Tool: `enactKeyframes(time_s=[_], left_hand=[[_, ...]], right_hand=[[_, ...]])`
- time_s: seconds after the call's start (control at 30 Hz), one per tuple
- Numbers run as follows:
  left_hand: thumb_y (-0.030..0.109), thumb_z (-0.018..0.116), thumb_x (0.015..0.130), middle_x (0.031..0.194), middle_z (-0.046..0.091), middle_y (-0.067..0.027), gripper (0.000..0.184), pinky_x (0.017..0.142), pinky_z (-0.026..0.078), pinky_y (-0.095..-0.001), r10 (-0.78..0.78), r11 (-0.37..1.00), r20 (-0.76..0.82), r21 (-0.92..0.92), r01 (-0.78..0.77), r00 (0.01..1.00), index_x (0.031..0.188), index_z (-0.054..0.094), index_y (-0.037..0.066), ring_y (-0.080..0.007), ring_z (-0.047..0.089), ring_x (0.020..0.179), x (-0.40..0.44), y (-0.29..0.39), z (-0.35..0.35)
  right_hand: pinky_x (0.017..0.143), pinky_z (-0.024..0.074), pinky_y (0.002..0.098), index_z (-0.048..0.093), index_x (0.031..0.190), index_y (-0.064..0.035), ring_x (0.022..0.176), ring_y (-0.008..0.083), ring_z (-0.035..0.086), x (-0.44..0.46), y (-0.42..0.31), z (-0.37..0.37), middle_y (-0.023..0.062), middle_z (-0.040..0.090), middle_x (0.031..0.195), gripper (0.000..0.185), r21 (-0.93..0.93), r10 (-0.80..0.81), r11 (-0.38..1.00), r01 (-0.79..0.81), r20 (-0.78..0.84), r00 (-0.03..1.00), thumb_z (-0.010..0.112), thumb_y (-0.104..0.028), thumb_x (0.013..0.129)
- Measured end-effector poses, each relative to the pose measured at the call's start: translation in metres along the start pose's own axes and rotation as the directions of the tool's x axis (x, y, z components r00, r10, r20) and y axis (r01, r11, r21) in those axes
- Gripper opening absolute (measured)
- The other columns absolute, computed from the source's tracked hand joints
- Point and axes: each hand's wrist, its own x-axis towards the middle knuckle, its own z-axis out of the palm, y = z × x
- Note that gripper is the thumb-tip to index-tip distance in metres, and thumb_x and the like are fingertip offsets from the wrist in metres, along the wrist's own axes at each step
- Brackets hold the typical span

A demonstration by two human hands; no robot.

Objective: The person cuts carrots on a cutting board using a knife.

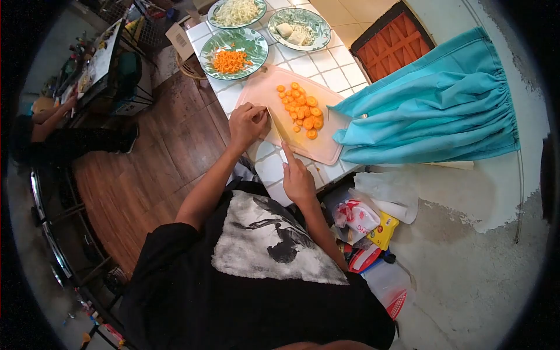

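My right hand grips a knife by its pale handle, index finger stretched along the top. The blade slants up and left over the pink cutting board. My left hand is closed with fingers bent at the board's left edge, close beside the blade's tip. Whatever those fingers hold, if anything, is hidden. Round orange carrot slices lie loosely piled on the board, right of the blade and apart from both hands.
Beyond the board stand a plate of shredded carrot, a plate of pale shreds and a plate with pale chunks. A turquoise curtain hangs over the white tiled counter's right side. Bags sit below. Another person's arm shows far left.
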Motion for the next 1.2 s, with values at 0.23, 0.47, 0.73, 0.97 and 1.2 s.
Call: enactKeyframes(time_s=[0.23, 0.47, 0.73, 0.97, 1.2], left_hand=[[0.017, 0.079, 0.076, 0.068, 0.065, -0.0059, 0.010, 0.063, 0.050, -0.0368, -0.037, 0.999, 0.010, 0.004, 0.037, 0.999, 0.081, 0.076, 0.009, -0.0251, 0.065, 0.068, 0.005, 0.006, 0.002], [0.018, 0.080, 0.076, 0.065, 0.065, -0.0058, 0.011, 0.061, 0.050, -0.0378, -0.019, 1.000, -0.028, 0.006, 0.019, 0.999, 0.077, 0.075, 0.008, -0.0249, 0.064, 0.064, 0.005, 0.008, 0.000], [0.016, 0.080, 0.078, 0.068, 0.067, -0.0071, 0.012, 0.060, 0.051, -0.0358, -0.013, 1.000, -0.014, -0.008, 0.013, 1.000, 0.084, 0.077, 0.007, -0.0235, 0.064, 0.063, 0.004, 0.007, -0.001], [0.016, 0.078, 0.079, 0.067, 0.066, -0.0069, 0.010, 0.063, 0.050, -0.0359, 0.004, 1.000, 0.016, 0.017, -0.004, 1.000, 0.083, 0.076, 0.007, -0.0241, 0.064, 0.064, 0.004, 0.008, -0.004], [0.017, 0.079, 0.079, 0.069, 0.067, -0.0069, 0.010, 0.062, 0.050, -0.0366, 0.003, 1.000, -0.007, -0.020, -0.003, 1.000, 0.083, 0.076, 0.008, -0.0242, 0.064, 0.064, 0.003, 0.005, -0.001]], right_hand=[[0.079, 0.0506, 0.0568, 0.028, 0.162, -0.0227, 0.091, 0.0476, 0.065, -0.002, -0.004, 0.012, 0.0264, 0.065, 0.101, 0.064, -0.020, 0.014, 1.000, -0.014, -0.042, 0.999, 0.050, -0.016, 0.102], [0.079, 0.0505, 0.0569, 0.029, 0.161, -0.0201, 0.089, 0.0483, 0.066, -0.003, -0.010, 0.014, 0.0285, 0.067, 0.095, 0.063, 0.023, 0.032, 0.999, -0.031, -0.041, 0.999, 0.049, -0.015, 0.102], [0.078, 0.0501, 0.0592, 0.031, 0.160, -0.0192, 0.087, 0.0504, 0.066, -0.001, -0.023, -0.003, 0.0305, 0.068, 0.094, 0.061, -0.029, 0.061, 0.998, -0.061, -0.009, 0.998, 0.048, -0.015, 0.102], [0.078, 0.0501, 0.0589, 0.034, 0.158, -0.0192, 0.089, 0.0517, 0.065, 0.035, -0.019, 0.010, 0.0326, 0.067, 0.095, 0.059, -0.011, -0.013, 1.000, 0.011, -0.103, 0.995, 0.048, -0.013, 0.101], [0.077, 0.0491, 0.0585, 0.035, 0.159, -0.0198, 0.089, 0.0522, 0.064, 0.005, 0.007, 0.018, 0.0324, 0.067, 0.097, 0.061, 0.113, -0.049, 0.992, 0.061, -0.112, 0.993, 0.049, -0.011, 0.100]])
